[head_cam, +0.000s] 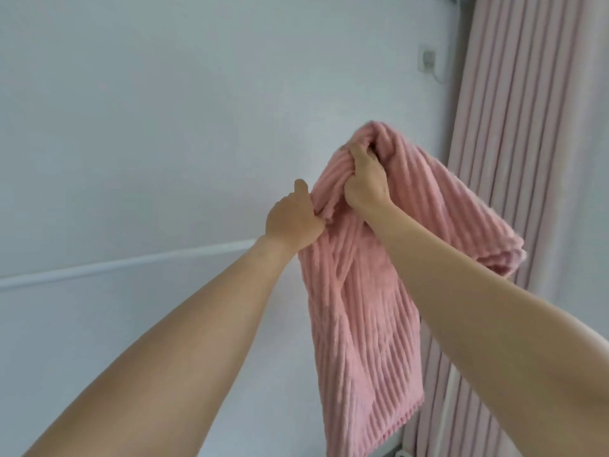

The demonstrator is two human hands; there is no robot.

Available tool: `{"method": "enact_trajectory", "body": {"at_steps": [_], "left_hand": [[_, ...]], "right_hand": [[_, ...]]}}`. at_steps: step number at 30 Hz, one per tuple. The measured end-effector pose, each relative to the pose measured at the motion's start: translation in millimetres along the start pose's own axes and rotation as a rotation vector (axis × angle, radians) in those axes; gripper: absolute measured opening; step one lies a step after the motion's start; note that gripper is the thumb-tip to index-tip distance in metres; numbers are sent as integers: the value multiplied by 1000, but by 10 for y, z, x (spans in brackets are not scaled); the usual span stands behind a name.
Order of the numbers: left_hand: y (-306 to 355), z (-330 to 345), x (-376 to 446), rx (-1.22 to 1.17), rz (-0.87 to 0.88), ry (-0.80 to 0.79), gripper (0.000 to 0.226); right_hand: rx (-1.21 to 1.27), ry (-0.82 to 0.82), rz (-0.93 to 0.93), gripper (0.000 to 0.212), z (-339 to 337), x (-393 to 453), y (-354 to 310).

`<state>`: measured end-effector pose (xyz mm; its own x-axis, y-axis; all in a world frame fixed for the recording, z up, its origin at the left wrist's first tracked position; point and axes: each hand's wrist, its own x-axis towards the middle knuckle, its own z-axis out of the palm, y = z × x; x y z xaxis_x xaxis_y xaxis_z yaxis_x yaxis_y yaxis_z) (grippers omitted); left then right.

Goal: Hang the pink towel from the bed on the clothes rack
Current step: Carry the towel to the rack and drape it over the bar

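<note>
Towel's up, centre-right of frame! The pink towel [369,291] is off the bed, the left hand [291,221] and right hand [365,183] both clenched on bunched cloth. White rail [115,263] at left, bare; draping remains.

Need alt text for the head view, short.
Two bare hands hold up a pink ribbed plush towel in front of a pale wall: left hand grips its edge, right hand bunches the top. A white horizontal rail runs behind, with pink pleated curtains at right.
</note>
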<state>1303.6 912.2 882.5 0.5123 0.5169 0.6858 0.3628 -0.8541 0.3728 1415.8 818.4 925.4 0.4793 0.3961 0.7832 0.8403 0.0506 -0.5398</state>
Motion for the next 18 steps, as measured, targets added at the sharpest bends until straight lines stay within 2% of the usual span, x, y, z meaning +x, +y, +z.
{"method": "enact_trajectory", "body": {"at_steps": [2,4,5,7,9,10,12,15,18], "left_hand": [[-52,-17,-59,-75,27,-48,92],[-124,10,-125,-27,50,-42,107],[-171,33,-158,33,47,-19,102],[-263,87,-207,141,58,30,73],[-349,132,-234,164,62,64,44],[-379,155,-231,184,67,70,40],[-419,167,-209,232,75,69,40],[-453,170,-177,282,52,28,37],[-398,225,-151,360,33,-16,35]], "right_hand": [[170,-112,76,40,186,124,-60],[141,-256,136,32,379,185,-32],[40,-367,114,27,480,178,10],[-142,-552,68,26,657,143,123],[-163,-680,83,30,785,126,205],[-154,-717,85,30,836,121,219],[-129,-696,64,22,909,122,253],[-122,-515,123,39,928,86,358],[-249,-381,150,17,962,80,517]]}}
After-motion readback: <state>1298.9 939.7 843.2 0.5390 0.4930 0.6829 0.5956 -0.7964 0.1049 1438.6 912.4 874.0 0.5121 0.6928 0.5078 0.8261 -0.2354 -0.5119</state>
